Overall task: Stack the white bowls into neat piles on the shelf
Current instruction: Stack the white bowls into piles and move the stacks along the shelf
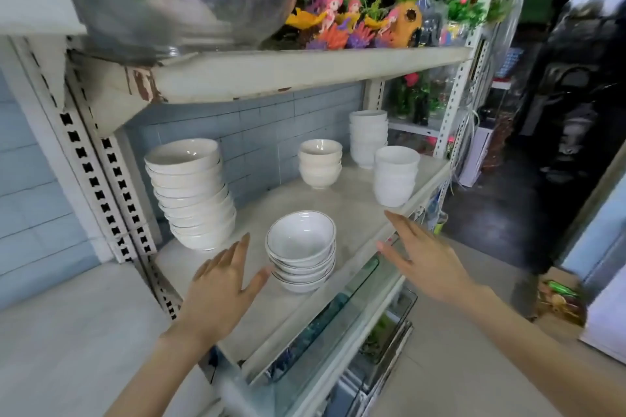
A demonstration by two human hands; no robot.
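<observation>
Five bowl piles (300, 251) on white shelf (355, 213).

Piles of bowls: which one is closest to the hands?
The low pile at the front of the shelf, right beside the left hand and not far from the right hand. The other four piles stand farther back or off to the sides.

White bowls (300, 250) with dark rim lines; blue-grey tiled wall (257, 132).
</observation>
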